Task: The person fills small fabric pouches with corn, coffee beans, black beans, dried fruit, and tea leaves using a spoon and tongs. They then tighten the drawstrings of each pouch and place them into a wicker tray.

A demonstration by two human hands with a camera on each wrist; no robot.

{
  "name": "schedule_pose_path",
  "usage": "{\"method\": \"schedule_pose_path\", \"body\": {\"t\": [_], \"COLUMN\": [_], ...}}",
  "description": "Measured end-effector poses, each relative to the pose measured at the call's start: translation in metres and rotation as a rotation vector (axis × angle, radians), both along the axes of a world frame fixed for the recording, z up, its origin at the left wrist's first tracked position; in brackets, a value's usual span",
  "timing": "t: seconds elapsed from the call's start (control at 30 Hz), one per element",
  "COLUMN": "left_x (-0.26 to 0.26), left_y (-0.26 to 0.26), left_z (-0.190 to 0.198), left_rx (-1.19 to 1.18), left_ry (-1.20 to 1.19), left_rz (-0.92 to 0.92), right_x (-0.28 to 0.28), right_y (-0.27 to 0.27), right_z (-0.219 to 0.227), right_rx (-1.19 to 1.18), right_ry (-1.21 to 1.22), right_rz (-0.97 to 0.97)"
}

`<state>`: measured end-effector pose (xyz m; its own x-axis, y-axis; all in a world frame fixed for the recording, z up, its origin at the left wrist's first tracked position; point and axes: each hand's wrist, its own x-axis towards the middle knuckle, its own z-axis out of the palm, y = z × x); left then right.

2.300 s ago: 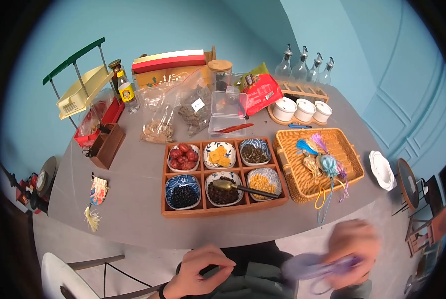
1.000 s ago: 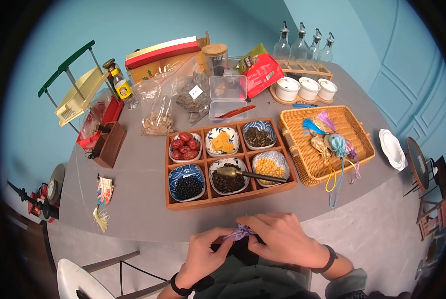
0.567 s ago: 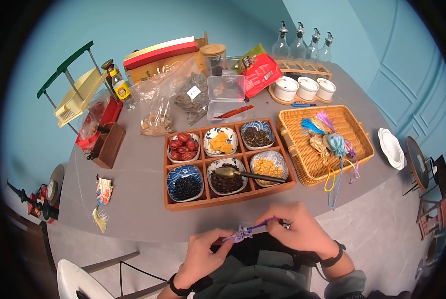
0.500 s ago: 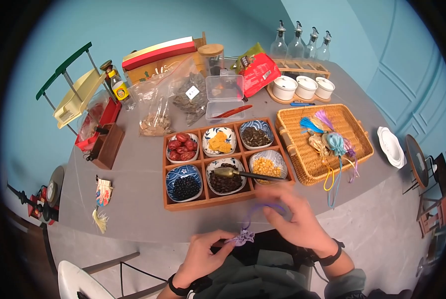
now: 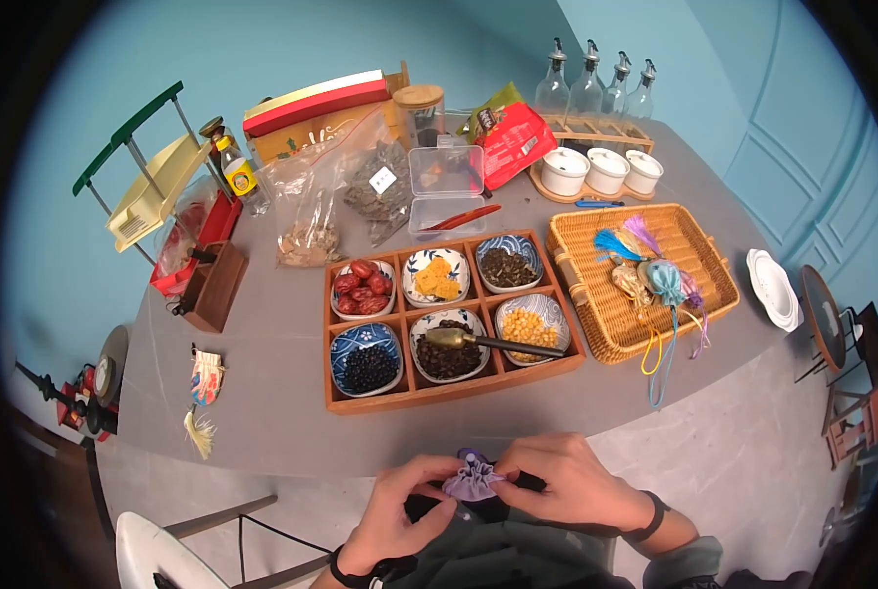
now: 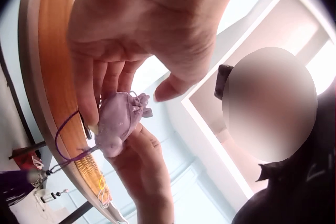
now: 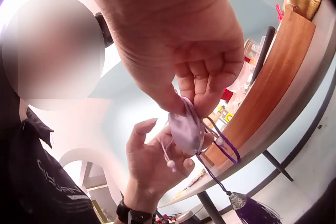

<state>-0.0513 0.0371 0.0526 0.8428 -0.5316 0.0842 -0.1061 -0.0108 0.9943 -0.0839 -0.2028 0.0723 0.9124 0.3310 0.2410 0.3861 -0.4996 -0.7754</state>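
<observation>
Both hands meet at a small lilac drawstring pouch (image 5: pixel 473 481), low in front of the table. Its gathered mouth faces up in the head view. My right hand (image 5: pixel 566 481) pinches the pouch's edge between thumb and fingers. The fingers of my left hand (image 5: pixel 395 506) curl round the other side, while its thumb stands apart from the cloth in the left wrist view. A dark purple cord (image 7: pixel 231 157) loops out from the pouch, and a purple tassel (image 7: pixel 254 212) with a silver cap hangs below. Thin drawstrings end in a pale bead (image 7: pixel 171 164).
A wooden divided tray (image 5: pixel 439 396) holds bowls of dried ingredients, a scoop (image 5: pixel 498 344) lying across them. To its right, a wicker basket (image 5: pixel 596 285) contains tasselled sachets (image 5: pixel 666 282). Another tasselled sachet (image 5: pixel 205 378) lies left. Bags, jars and bottles stand behind.
The right hand brought the pouch from the right to the left hand. It drew the purple cord up and away, then came back down to the pouch's edge.
</observation>
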Motion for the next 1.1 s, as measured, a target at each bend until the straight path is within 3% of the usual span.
{"method": "schedule_pose_path", "body": {"t": [0.07, 0.13, 0.23, 0.33, 0.53, 0.87, 0.97, 1.03, 1.1], "left_x": [0.0, 0.0, 0.002, -0.004, 0.001, 0.0, 0.003, 0.007, 0.006], "left_y": [-0.002, -0.003, -0.003, -0.003, -0.003, -0.005, -0.001, 0.006, 0.003], "left_z": [0.003, 0.001, 0.003, 0.003, 0.0, -0.006, -0.023, -0.023, -0.014], "left_rx": [0.01, 0.23, 0.264, 0.308, 0.321, 0.417, 0.276, 0.122, 0.134], "left_ry": [-0.085, -0.428, -0.608, -0.493, -0.513, -0.497, -0.51, -0.339, -0.356], "left_rz": [0.055, 0.157, 0.204, 0.195, 0.132, 0.181, 0.244, 0.292, 0.258], "right_x": [-0.001, -0.001, -0.001, 0.003, -0.001, -0.003, -0.002, -0.001, -0.002], "right_y": [0.002, 0.003, 0.005, 0.007, 0.007, 0.014, 0.012, 0.005, 0.005], "right_z": [0.0, 0.0, 0.0, -0.001, -0.008, -0.015, -0.021, -0.023, -0.022], "right_rx": [-0.003, -0.001, 0.022, 0.028, -0.022, -0.045, -0.045, 0.049, 0.095], "right_ry": [0.007, -0.036, -0.012, -0.131, -0.063, -0.11, -0.119, -0.149, -0.127], "right_rz": [-0.029, -0.023, -0.048, -0.02, 0.009, -0.033, -0.073, -0.146, -0.156]}}
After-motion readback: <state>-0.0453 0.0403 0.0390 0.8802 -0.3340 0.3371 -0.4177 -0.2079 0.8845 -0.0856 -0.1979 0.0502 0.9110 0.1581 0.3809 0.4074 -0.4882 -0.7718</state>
